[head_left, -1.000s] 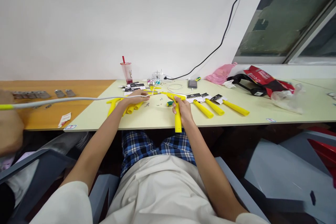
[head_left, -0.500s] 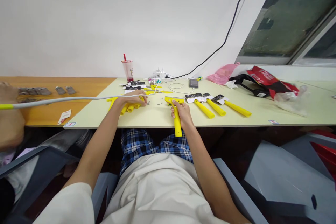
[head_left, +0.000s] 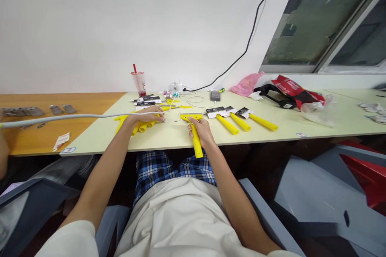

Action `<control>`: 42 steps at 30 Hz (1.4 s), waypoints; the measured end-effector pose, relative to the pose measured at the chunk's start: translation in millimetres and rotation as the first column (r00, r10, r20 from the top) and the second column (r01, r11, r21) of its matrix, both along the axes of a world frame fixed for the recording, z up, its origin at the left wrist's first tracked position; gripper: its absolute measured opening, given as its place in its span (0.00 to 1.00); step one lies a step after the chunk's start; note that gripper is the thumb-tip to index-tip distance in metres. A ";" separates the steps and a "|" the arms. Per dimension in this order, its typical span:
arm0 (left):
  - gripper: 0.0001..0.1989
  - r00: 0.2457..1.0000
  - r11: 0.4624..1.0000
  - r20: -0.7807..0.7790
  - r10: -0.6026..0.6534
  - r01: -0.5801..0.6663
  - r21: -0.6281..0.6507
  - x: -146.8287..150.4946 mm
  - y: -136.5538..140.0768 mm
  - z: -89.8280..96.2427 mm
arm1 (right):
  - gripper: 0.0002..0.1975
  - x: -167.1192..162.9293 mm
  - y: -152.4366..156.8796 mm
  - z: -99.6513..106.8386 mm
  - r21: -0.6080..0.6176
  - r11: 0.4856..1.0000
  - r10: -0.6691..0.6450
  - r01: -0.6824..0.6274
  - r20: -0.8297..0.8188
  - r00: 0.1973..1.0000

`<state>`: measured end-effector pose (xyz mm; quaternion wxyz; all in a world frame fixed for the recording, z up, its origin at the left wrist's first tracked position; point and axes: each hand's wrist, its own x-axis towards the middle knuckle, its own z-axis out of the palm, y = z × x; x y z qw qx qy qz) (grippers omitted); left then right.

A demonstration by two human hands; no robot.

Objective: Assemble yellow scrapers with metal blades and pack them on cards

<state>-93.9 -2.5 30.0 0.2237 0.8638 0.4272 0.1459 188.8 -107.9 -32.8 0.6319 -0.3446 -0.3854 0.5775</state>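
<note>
The yellow T-shaped scraper [head_left: 191, 117] sits just right of the frame's centre, its head toward the top of the picture and its handle [head_left: 197, 144] slanting down over the near edge of the tabletop [head_left: 169, 141]. The right hand [head_left: 204, 130] is closed round the upper handle, thumb lying close under the head. The left hand [head_left: 147, 113], left of centre, has its fingers bent down close together beside some small screws [head_left: 164, 120]; I cannot tell whether it pinches one. Yellow handles [head_left: 142, 127] lie bunched beneath that hand.

The scraper looks like moulded plastic, so I would expect it to be light and stiff, with a smooth surface that could turn in a loose or damp grip. The handle is the place to take hold, high up near the junction, where the crosswise head is best steadied against twisting. A thin silvery strip shows along the head's top edge; if that is a blade, fingers should stay off it. The screws, being tiny and hard, probably roll easily and call for a fingertip pinch
</note>
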 end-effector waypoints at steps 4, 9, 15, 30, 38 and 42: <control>0.27 0.995 0.997 0.093 -0.030 0.023 0.078 13.5 -19.5 4.3 | 0.12 -1.1 0.3 -0.1 -0.003 1.000 0.010 -0.010 -0.006 1.000; 0.25 0.957 0.995 0.285 -0.056 0.029 0.096 43.6 -60.2 -10.6 | 0.15 -2.2 0.5 -0.3 0.031 0.999 0.025 -0.024 -0.008 1.000; 0.21 0.854 0.969 0.506 -0.121 -0.009 0.246 106.6 -60.9 -21.9 | 0.14 -0.5 0.7 0.4 0.024 0.997 0.070 -0.071 0.040 0.997; 0.17 0.896 0.965 0.416 -0.158 0.229 -0.126 131.2 -23.4 5.3 | 0.08 1.9 1.6 2.1 -0.033 0.995 0.094 -0.092 0.074 0.993; 0.18 0.842 0.925 0.504 -0.195 0.328 -0.190 126.4 -15.7 2.5 | 0.05 1.5 -0.9 4.2 -0.039 0.992 0.124 -0.121 0.078 0.989; 0.21 0.844 0.905 0.507 -0.174 0.340 -0.256 126.1 -9.1 2.0 | 0.04 0.4 -1.1 6.4 -0.056 0.994 0.099 -0.096 0.055 0.994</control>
